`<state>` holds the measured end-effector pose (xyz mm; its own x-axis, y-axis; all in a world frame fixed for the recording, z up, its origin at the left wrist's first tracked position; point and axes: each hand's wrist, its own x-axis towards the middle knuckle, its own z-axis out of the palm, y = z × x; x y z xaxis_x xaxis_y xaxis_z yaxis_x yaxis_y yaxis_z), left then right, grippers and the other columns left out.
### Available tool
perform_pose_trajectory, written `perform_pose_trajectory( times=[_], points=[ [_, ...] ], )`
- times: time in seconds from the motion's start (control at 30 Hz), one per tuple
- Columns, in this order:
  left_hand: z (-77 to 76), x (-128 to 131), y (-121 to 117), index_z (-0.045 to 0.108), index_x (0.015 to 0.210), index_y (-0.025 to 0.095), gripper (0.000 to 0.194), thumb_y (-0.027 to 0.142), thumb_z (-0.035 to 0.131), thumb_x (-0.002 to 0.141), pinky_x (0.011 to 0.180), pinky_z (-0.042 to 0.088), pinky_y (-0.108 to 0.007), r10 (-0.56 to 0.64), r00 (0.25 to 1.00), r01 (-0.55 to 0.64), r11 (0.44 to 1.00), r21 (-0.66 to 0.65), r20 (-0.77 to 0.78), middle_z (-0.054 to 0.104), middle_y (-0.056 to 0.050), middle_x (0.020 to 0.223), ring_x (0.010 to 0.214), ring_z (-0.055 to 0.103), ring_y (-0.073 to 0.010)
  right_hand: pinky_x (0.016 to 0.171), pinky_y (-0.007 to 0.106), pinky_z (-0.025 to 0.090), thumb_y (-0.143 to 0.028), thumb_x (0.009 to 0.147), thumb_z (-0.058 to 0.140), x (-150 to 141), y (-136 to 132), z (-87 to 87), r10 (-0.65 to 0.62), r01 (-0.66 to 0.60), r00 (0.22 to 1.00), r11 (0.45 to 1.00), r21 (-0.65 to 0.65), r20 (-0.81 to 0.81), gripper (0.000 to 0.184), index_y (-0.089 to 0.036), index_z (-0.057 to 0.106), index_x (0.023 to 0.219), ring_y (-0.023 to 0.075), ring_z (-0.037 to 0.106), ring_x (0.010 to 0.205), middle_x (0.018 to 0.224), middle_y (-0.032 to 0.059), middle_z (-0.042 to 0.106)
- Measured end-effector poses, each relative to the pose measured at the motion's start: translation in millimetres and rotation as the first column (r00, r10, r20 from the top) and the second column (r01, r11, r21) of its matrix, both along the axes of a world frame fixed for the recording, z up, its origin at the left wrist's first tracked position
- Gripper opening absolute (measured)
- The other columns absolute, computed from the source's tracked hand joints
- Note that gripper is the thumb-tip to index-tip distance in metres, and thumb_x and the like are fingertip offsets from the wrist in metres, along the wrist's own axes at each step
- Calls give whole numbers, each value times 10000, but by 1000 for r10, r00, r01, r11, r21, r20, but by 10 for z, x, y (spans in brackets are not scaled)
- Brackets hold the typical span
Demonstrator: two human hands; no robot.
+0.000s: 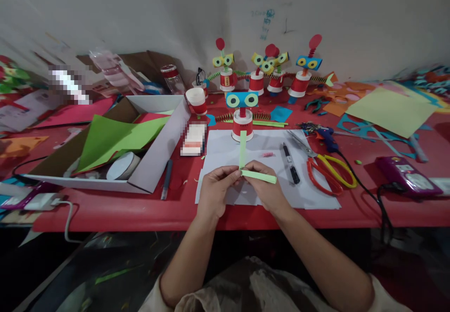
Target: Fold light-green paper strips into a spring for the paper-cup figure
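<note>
The pale green paper strips met at a corner above the white paper, one pointing away from the person and the other off to the right. The left hand had its thumb and fingers closed on them at that corner. The right hand was closed beside it, its fingers curled round the same meeting point, partly behind the strip. Just beyond stood a red paper-cup figure with a blue eye band and coiled paper arms; the far strip reached up in front of it, and I couldn't tell whether they touched. A pink paper coil, a black pen and, at the paper's right edge, red-and-yellow-handled scissors lay close by. Left of the paper were a phone, a marker and an open white box holding green sheets and a roll of tape. To the right, a blue glue gun lay on the red desk. Farther back, more cup figures stood near the wall, with a stack of paper cups to their left.
</note>
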<state>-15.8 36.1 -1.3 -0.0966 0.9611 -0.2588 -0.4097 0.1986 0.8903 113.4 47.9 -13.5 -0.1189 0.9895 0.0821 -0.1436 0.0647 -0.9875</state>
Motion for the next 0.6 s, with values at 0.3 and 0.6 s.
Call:
perform_pose_trajectory(
  times=[0.3, 0.6],
  points=[
    [-20, 25, 7, 778, 786, 178, 232, 234, 840, 569, 649, 503, -261, 76, 989, -66, 995, 80, -126, 720, -19, 650, 605, 607, -115, 620, 274, 423, -265, 746, 683, 3, 3, -30, 1, -1, 999, 1000, 14, -41, 86, -190, 717, 720, 145, 538, 630, 655, -8, 634],
    [-65, 112, -12, 762, 794, 180, 198, 232, 817, 610, 699, 489, -235, 257, 966, -258, 957, 130, 24, 720, -14, 738, 679, 616, -102, 819, 331, 500, -272, 722, 729, -46, -20, 36, 26, -30, 989, 999, -25, -143, 162, -225, 738, 876, 192, 647, 854, 849, 13, 732]
  ],
)
